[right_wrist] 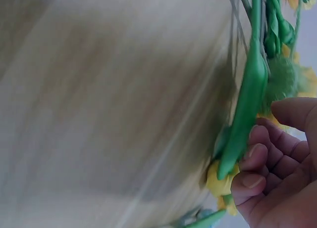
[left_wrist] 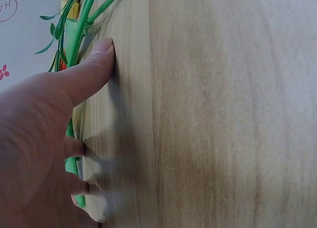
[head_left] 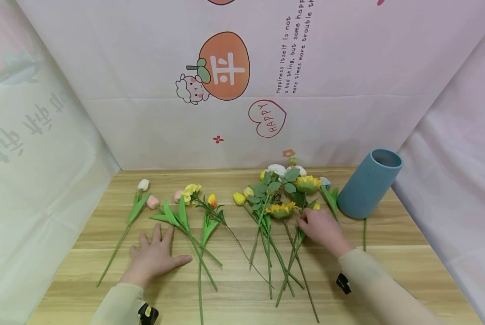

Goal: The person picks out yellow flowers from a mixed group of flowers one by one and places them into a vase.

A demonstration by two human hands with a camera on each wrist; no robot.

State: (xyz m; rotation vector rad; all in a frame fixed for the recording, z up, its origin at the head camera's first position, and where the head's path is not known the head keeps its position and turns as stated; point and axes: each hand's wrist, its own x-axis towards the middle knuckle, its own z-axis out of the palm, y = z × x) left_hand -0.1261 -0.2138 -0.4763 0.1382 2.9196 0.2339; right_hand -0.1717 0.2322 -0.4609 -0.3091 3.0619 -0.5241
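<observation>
Green-stemmed flowers lie across the wooden table; the left hand spreads wide, holding nothing, probably for support, while the right hand curls in among them, any grip unclear.

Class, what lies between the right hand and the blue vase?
In the head view, the green leaves of the pale blue flower lie between the right hand and the blue vase.
</observation>
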